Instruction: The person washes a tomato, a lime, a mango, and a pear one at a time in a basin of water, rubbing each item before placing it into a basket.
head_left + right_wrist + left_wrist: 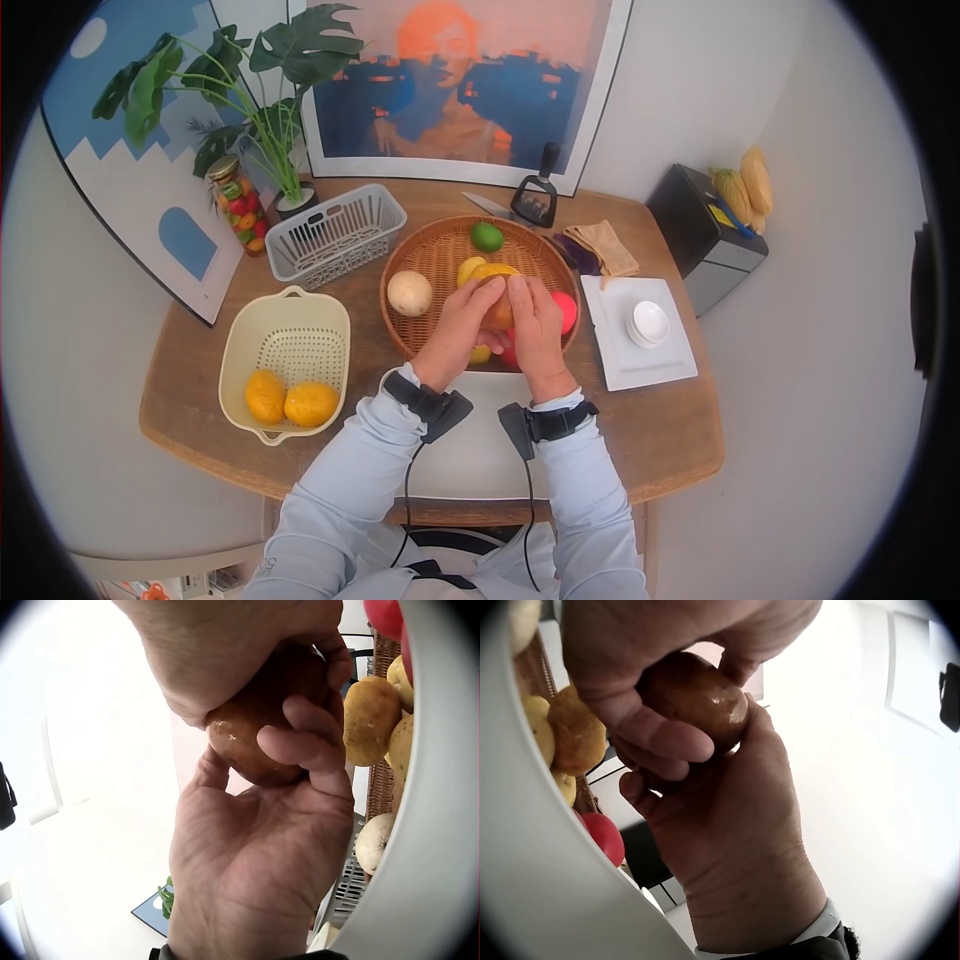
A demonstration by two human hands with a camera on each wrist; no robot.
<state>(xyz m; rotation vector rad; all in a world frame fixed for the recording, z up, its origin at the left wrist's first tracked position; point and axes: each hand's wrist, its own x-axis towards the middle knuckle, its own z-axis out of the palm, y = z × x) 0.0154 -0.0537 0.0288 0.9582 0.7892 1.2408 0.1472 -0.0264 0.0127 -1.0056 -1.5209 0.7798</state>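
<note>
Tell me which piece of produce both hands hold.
The glossy brown piece, gripped by left hand and right hand. The green fruit and cream round piece lie in the wicker basket, two yellow pieces in the colander.

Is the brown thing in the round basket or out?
Out: left hand and right hand hold the brown thing above the round basket; both wrist views show it gripped.

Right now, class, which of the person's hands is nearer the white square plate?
Right. The right hand is left of the white square plate; the left hand is farther left, beyond the right one.
</note>
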